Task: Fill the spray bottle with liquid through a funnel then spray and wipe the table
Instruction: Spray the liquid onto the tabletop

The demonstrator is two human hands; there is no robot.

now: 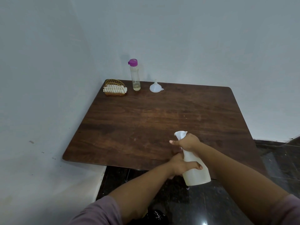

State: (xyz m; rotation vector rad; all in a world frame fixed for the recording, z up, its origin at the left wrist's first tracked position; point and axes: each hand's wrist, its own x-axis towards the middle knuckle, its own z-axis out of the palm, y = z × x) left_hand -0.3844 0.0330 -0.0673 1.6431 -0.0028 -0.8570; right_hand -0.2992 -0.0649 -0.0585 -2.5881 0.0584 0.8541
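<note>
The table [146, 120] shows bare wood across its middle and right side. Obstacles stand in a row along the far edge only: a wire napkin holder [115, 88] at the far left corner, a clear bottle [135, 75] with purple cap just beside it, and a white funnel [155, 88] near that. Walls close off the left and far sides. At the near edge, the left hand [180, 166] and right hand [189, 142] grip a white spray bottle [195, 171], occupying that sector.

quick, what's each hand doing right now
Left hand: grips the body of the white spray bottle.
Right hand: grips the bottle's spray head.
</note>
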